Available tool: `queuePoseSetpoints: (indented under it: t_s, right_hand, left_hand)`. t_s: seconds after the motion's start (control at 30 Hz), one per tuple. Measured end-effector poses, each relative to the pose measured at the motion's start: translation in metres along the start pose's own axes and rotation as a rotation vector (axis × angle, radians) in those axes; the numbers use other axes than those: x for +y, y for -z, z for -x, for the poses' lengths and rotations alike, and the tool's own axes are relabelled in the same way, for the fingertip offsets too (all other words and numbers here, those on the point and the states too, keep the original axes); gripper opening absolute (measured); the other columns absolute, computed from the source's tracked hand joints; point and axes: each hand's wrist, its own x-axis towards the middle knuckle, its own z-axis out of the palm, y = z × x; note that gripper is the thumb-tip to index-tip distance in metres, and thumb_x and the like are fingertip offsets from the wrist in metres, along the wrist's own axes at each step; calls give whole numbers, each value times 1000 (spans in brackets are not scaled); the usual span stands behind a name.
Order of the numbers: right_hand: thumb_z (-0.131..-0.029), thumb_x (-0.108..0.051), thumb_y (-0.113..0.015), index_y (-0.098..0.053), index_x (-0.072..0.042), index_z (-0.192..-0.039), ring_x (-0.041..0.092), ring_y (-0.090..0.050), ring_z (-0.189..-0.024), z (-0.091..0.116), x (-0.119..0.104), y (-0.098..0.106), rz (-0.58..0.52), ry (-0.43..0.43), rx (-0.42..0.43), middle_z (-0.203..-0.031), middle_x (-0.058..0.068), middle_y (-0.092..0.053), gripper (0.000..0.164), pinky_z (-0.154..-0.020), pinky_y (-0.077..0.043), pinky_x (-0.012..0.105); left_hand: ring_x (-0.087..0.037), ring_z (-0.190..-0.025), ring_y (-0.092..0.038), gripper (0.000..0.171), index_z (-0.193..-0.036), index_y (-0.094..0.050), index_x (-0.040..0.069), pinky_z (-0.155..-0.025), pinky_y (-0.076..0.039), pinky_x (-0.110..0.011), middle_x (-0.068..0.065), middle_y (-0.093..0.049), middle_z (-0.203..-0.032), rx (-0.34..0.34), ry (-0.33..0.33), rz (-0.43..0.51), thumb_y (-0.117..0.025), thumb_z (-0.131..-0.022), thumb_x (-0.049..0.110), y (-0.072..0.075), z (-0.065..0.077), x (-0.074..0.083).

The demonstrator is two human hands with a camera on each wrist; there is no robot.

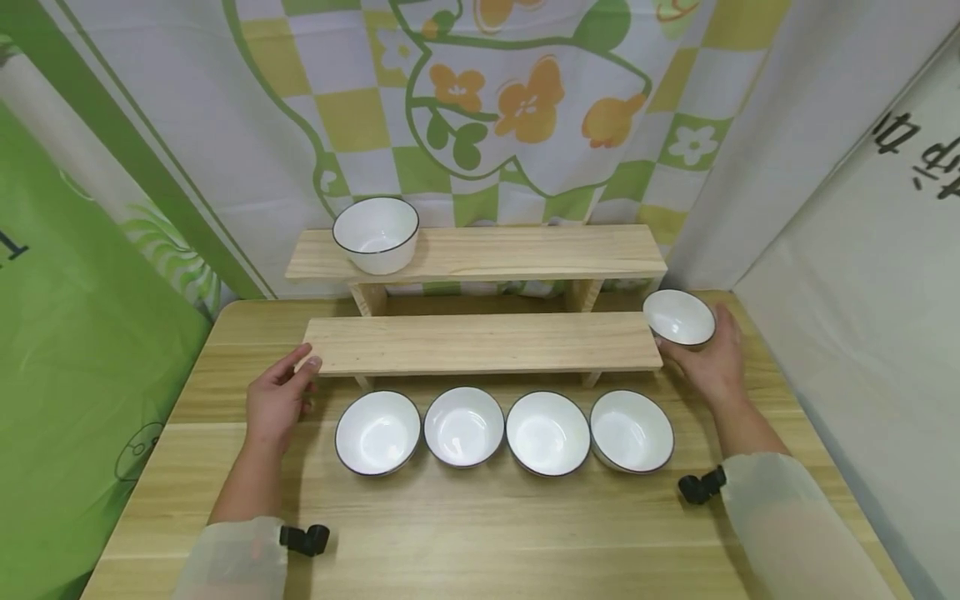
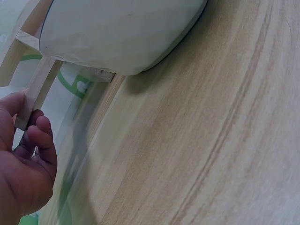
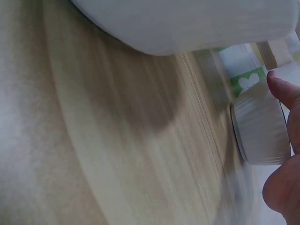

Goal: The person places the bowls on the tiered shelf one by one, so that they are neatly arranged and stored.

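At the left end of the wooden shelf's lower board, my left hand pinches the board between thumb and fingers. The left wrist view shows the thumb on one face of the board end and curled fingers on the other. Far to the right, my right hand holds a white, dark-rimmed bowl beside the shelf, thumb at its near side and fingers round its right side. From the right wrist, this bowl appears upright, close over the tabletop.
Several similar white bowls stand in a row before the shelf, from the leftmost bowl to the rightmost bowl. Another bowl sits on the left of the upper board. A patterned curtain hangs behind the wooden table.
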Motion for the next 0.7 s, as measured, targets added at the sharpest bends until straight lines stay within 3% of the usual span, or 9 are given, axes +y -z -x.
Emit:
queuePoseSetpoints:
  t_s: [0.4, 0.7]
  right_hand:
    - [-83, -24, -87, -4, 0, -165, 49, -14, -153, -8, 9, -4, -26, -59, -38, -167, 31, -10, 119, -124, -18, 61]
    - [-86, -36, -84, 8, 0, -164, 47, -10, -155, -14, 11, -7, -37, -78, -103, -169, 29, -1, 125, -125, -15, 59]
  left_hand:
    - [-9, -68, -63, 55, -141, -66, 14, -46, -50, -22, 9, -67, -84, -6, 17, 8, -84, -91, 28, -1, 1, 2]
    - [-10, -69, -63, 54, -138, -69, 17, -45, -49, -21, 8, -68, -84, 6, -5, -9, -85, -89, 33, -1, 2, 2]
